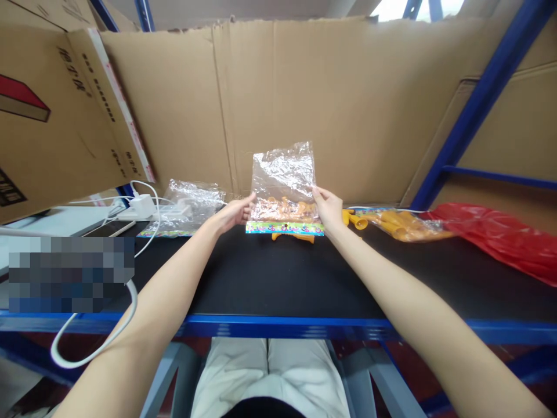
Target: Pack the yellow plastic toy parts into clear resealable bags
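Note:
A clear plastic bag (284, 180) with a colourful printed strip along its lower edge is held up over the black tabletop. Orange pieces show through its lower part. My right hand (329, 208) pinches the bag's right edge. At its left edge is my left hand (237, 213), fingers bent against the plastic. Below the strip, an orange piece (296, 238) lies on the table, partly hidden by the bag. Just right of my right hand lie loose orange parts (357, 220), next to another bag (400, 225) with orange pieces inside.
Several clear bags (187, 209) with a printed strip lie at the left. White cables and a power strip (141, 207) are beyond them. A red plastic bag (496, 235) is on the right. Cardboard (348, 110) stands behind the black table (287, 284), between blue posts.

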`<state>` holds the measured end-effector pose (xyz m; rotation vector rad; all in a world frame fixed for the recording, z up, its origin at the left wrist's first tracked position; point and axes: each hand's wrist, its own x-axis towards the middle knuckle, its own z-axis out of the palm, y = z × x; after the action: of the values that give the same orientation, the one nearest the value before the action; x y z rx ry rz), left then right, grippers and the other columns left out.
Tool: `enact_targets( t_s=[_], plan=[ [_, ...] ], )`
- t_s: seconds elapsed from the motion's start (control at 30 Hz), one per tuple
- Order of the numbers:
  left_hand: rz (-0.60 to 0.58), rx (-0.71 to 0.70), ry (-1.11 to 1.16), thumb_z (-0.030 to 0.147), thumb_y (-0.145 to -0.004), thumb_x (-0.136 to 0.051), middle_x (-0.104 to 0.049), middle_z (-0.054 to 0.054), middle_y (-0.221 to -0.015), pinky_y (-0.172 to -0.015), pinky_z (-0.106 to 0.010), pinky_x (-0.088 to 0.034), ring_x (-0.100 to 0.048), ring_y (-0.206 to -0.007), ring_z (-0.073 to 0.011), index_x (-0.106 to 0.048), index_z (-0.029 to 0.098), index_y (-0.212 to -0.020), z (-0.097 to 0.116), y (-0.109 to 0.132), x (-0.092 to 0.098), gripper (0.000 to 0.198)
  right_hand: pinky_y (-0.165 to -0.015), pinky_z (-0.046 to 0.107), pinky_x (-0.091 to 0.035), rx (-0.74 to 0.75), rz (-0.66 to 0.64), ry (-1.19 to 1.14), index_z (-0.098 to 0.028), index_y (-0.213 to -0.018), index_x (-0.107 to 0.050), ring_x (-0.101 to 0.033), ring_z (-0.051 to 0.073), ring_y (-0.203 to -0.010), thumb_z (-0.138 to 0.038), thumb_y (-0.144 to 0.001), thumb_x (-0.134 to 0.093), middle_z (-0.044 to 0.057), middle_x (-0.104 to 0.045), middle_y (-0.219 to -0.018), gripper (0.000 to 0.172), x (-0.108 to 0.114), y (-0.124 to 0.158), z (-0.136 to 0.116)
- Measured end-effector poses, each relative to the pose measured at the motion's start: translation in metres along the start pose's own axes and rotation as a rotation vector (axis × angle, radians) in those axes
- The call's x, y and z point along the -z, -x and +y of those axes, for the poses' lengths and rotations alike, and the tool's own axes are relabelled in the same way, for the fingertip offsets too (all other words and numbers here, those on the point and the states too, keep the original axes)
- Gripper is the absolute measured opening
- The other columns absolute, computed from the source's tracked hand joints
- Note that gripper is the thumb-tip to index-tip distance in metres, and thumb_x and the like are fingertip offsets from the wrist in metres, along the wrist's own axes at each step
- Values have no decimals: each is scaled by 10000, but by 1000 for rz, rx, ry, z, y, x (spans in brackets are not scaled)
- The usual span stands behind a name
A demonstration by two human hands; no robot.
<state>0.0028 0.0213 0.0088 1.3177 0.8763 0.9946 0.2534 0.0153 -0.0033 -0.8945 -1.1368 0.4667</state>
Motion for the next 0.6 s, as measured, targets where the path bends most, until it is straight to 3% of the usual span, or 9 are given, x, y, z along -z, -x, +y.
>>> enact_targets(
  t_s=[0.07, 0.17, 0.3, 0.47, 0.6],
  plan=[
    [-56, 10, -78, 455, -648, -724, -516, 22, -523, -467, -203, -394, -502, -450, -84, -546, 150, -626, -2, 3, -3, 353, -847, 366, -462, 7, 14, 14, -156, -879, -704, -619, 210, -933, -441, -723, -625, 80, -703, -948, 335, 1, -1, 1],
    [-36, -36, -134, 407, -658, -727, -546, 2, -552, -483, -209, -394, -507, -475, -86, -567, 144, -607, -5, 4, -5, 312, -865, 364, -450, 20, 21, 27, -148, -874, -704, -618, 210, -938, -432, -729, -619, 89, -700, -959, 331, 2, -1, 2],
    [39, -128, -181, 424, -695, -692, -503, 15, -495, -426, -194, -314, -420, -416, -64, -570, 148, -579, -10, -3, -4, 323, -783, 333, -480, 9, 52, 32, -146, -879, -702, -623, 199, -875, -426, -729, -614, 82, -700, -914, 330, 1, 0, 3],
    [214, -346, -307, 497, -730, -629, -371, 54, -400, -368, -199, -186, -293, -349, -50, -499, 165, -509, -13, -9, -8, 419, -583, 300, -494, -56, 62, 12, -172, -916, -694, -612, 179, -701, -439, -728, -607, 50, -688, -819, 339, 0, 2, 1],
    [305, -364, -471, 542, -768, -551, -338, 47, -363, -359, -218, -187, -299, -323, -75, -426, 191, -464, -13, -7, -11, 481, -691, 322, -505, 1, 78, -5, -175, -887, -692, -615, 200, -854, -424, -737, -597, 59, -689, -889, 306, -1, 3, 0]
  ],
)
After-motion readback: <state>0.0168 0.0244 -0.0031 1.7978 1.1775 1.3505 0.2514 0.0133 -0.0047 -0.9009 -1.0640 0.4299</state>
